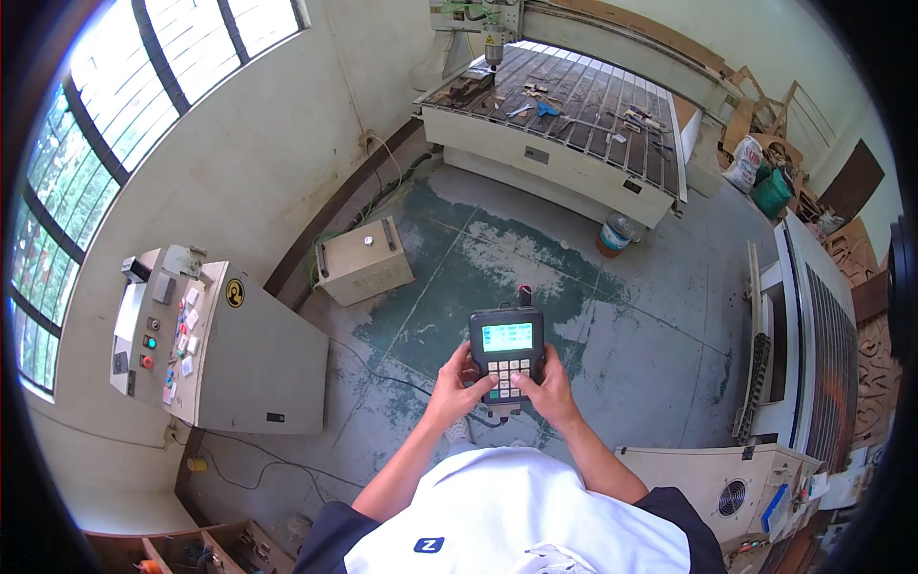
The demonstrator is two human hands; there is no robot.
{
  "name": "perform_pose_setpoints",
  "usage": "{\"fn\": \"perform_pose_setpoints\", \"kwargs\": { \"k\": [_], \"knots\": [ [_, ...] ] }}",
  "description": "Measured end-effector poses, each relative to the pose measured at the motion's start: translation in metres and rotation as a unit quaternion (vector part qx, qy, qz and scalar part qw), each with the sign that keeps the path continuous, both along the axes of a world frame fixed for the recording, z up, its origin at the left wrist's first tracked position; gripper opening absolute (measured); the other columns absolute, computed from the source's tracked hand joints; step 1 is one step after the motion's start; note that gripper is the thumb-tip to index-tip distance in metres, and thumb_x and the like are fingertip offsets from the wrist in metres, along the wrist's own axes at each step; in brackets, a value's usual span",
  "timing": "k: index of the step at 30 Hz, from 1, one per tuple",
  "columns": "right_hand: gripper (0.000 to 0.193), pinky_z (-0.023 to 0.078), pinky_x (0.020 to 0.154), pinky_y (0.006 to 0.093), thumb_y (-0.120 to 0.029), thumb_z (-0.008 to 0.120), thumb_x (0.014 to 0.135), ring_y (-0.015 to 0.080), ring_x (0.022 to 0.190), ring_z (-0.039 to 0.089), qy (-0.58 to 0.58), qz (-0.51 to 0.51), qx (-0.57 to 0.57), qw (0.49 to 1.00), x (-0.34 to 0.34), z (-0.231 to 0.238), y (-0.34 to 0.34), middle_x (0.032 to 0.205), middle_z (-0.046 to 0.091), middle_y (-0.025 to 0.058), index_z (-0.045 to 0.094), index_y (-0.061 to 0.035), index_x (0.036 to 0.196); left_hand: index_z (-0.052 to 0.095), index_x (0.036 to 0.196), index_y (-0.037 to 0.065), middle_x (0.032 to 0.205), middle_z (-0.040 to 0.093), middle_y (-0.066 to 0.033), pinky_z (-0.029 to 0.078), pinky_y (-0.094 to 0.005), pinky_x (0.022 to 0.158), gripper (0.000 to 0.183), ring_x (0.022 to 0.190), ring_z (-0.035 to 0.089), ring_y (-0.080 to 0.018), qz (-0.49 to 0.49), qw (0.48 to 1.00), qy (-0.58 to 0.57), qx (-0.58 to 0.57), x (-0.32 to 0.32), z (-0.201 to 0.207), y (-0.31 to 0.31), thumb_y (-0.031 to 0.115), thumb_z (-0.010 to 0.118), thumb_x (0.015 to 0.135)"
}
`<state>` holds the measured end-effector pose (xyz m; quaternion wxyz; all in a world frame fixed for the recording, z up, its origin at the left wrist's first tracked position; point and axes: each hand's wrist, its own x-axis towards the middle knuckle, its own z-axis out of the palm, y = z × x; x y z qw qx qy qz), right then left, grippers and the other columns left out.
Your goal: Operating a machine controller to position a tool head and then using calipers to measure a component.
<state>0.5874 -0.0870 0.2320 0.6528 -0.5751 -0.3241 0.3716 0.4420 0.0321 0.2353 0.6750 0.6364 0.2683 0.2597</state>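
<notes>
A black handheld CNC controller (507, 356) is held upright in front of my body, its small screen lit and its keypad of pale keys facing me. My left hand (457, 387) grips its left side, the thumb lying over the lower left keys. On the right edge, my right hand (549, 388) is wrapped round the casing, with its thumb on the keys at the right. Fingers behind the casing are hidden. From the controller's top stands a short dark knob with a red tip (525, 295). A cable shows below its bottom edge.
Ahead stands a CNC router table (555, 143) with its spindle (493, 48) and scattered scraps. A control cabinet (258, 354) is at left, near a beige metal box (365, 260). A bucket (615, 234) sits under the router's front. Cables (277, 463) trail over the floor; another machine (803, 335) is at right.
</notes>
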Motion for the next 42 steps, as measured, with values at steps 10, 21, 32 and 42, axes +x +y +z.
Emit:
{"fn": "perform_pose_setpoints", "kwargs": {
  "k": [10,21,32,42],
  "knots": [
    [0.053,0.047,0.093,0.0335,-0.005,0.067,0.083,0.0193,0.106,0.058,-0.026,-0.006,0.015,1.0,0.002,-0.007,0.001,0.114,0.058,0.0156,0.039,0.0067,0.127,0.04,0.136,-0.002,0.108,0.062,-0.0104,0.05,-0.031,0.083,0.064,0.099,0.061,-0.017,-0.016,0.999,0.026,-0.017,-0.002,0.007,0.001,0.005,0.071,0.08],
    [0.054,0.047,0.093,0.0338,-0.006,0.066,0.083,0.0196,0.106,0.058,-0.031,-0.015,0.023,0.999,-0.001,-0.002,0.002,0.115,0.057,0.0157,0.039,0.007,0.128,0.04,0.136,-0.001,0.108,0.062,-0.0108,0.052,-0.0303,0.081,0.062,0.099,0.061,-0.017,-0.026,0.999,0.023,-0.025,-0.002,0.004,0.003,0.003,0.07,0.081],
    [0.05,0.047,0.091,0.0327,-0.005,0.067,0.082,0.0176,0.103,0.058,-0.031,-0.017,0.016,0.999,-0.005,-0.003,0.002,0.112,0.057,0.0146,0.041,0.0063,0.124,0.04,0.136,-0.002,0.108,0.062,-0.0102,0.053,-0.0296,0.079,0.064,0.097,0.062,-0.0166,-0.026,0.999,0.025,-0.018,-0.005,0.003,0.002,0.004,0.07,0.08],
    [0.042,0.052,0.075,0.0314,-0.012,0.072,0.079,0.0169,0.087,0.062,-0.102,-0.087,-0.036,0.99,-0.009,0.001,0.011,0.097,0.063,0.0134,0.049,0.0043,0.109,0.039,0.136,-0.003,0.107,0.064,-0.011,0.052,-0.0302,0.079,0.066,0.096,0.062,-0.0158,-0.021,0.999,0.028,0.003,-0.006,0.005,0.002,0.006,0.072,0.08]
  ]
}}
